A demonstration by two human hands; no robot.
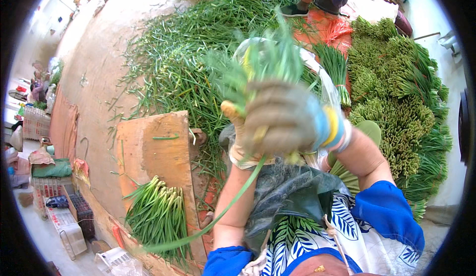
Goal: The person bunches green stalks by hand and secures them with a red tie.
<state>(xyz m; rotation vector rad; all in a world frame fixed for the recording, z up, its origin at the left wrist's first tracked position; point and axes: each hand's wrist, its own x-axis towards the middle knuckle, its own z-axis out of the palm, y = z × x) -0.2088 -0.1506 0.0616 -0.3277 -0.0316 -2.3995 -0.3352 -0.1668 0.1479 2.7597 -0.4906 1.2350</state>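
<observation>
My right hand [286,118], in a dirty glove with a blue and yellow cuff, is closed around a bunch of long green leafy stalks [273,62], blurred by motion. Close against it, my left hand [238,127] wears a glove with a yellowish thumb; its fingers are mostly hidden behind the right hand. A single long leaf [219,220] trails down from the hands over my left forearm. Left of my lap, a pile of green stalks with pale ends [158,216] lies on a wooden board [154,146]. A dark plastic apron [286,198] covers my lap.
Loose leaves [178,60] are heaped on the floor ahead. Tied bunches [394,101] are stacked along the right wall, with one bunch [336,71] near red plastic strips [336,30]. A person's shoe [293,11] is at the top. Crates [67,224] stand at left.
</observation>
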